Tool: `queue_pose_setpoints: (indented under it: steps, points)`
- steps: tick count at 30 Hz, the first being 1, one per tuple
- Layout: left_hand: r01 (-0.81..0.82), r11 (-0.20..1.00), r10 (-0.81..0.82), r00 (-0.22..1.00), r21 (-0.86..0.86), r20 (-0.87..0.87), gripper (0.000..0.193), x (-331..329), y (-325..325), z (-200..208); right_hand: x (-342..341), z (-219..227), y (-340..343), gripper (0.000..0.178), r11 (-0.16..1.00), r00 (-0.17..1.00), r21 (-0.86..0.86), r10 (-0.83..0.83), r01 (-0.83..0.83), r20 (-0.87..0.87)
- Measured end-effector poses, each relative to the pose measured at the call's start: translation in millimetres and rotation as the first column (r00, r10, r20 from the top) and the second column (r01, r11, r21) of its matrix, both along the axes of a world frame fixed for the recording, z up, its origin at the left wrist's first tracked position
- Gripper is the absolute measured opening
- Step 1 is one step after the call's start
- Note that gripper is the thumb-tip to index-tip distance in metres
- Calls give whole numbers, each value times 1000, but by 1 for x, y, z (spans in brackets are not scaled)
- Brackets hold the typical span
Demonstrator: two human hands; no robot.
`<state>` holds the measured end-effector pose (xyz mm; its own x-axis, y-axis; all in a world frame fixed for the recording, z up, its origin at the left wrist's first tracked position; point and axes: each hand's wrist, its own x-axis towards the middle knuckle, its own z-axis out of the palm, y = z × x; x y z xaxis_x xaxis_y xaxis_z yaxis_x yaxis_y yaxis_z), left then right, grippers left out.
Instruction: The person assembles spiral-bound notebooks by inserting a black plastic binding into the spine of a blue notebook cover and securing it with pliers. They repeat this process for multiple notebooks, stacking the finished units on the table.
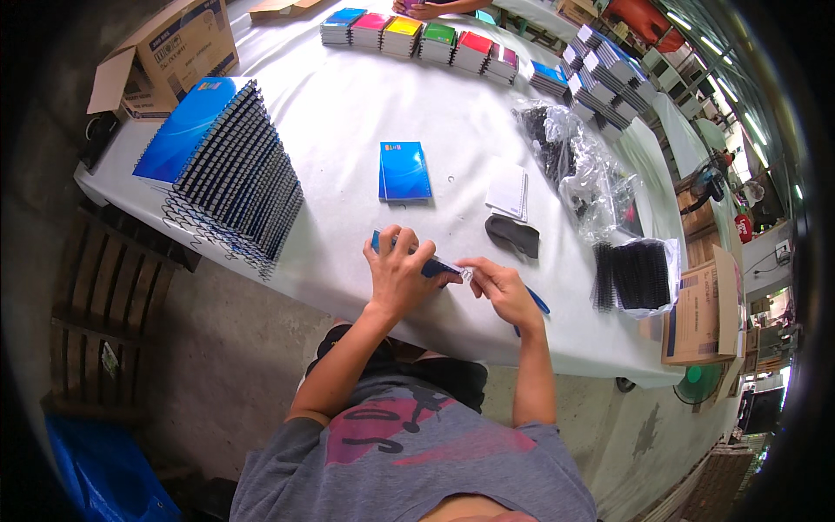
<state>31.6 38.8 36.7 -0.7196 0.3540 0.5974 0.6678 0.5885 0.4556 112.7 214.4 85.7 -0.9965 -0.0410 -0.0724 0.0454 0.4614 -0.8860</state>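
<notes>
Just above the table's near edge, my left hand (pixel 397 277) is closed around a small blue notebook (pixel 431 268), held tilted with its edge toward me. Its fingers cover much of the cover. My right hand (pixel 503 291) pinches a small whitish, loop-like piece (pixel 467 275) at the notebook's right end; its exact kind is too small to tell. Beside the right hand, a blue-handled tool (pixel 537 302) lies partly hidden under the wrist. Farther out, another blue notebook (pixel 404 171) lies flat. A dark grey pad (pixel 512 236) and small white spiral-bound sheets (pixel 508 191) lie to the right.
A tall stack of blue wire-bound notebooks (pixel 239 165) stands at the left, near an open carton (pixel 178 61). Coloured notebook piles (pixel 403 36) line the far side, where another person's hands (pixel 424 10) show. Black binding combs (pixel 639 275) and clear plastic (pixel 596 196) lie right.
</notes>
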Motion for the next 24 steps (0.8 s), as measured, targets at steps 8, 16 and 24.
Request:
queue_pose_setpoints:
  steps: [8, 16, 24]
  points:
    - [41, 999, -41, 999, -2, -29, 48, 0, -7, -4, 2, 6, -17, 32, 985, 957, 104, -109, 141, -270]
    - [76, 996, -74, 996, -43, 49, 47, -1, -12, 1, -12, 4, 4, 19, 990, 995, 105, -92, 96, -41]
    - [158, 987, -159, 987, -30, -31, 48, -5, -15, -4, -38, -58, 85, 47, 553, 901, 713, -305, 432, -309]
